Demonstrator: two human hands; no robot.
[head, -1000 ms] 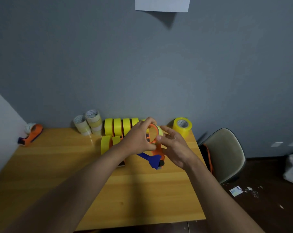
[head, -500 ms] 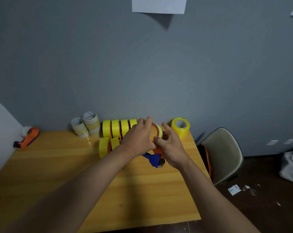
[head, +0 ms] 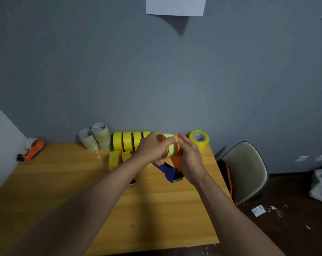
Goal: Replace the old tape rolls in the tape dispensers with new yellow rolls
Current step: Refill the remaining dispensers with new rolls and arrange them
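Head view: left hand (head: 150,148) grips pale yellow tape roll (head: 170,145) at orange tape dispenser (head: 175,159), held above wooden surface (head: 64,182) at far centre. Right hand (head: 190,159) beside roll on right, fingers straight and relaxed, holding nothing visible. Dispenser's blue part (head: 166,169) points down toward near side. Row of new yellow rolls (head: 127,141) behind left hand. Clear rolls (head: 94,136) stacked far left. Second dispenser (head: 32,150) at left edge. Lone yellow roll (head: 199,140) far right. No readable writing or brands.

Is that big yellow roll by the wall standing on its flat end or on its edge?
On its flat end. The large yellow tape roll at the wooden table's back corner shows its open core facing upward.
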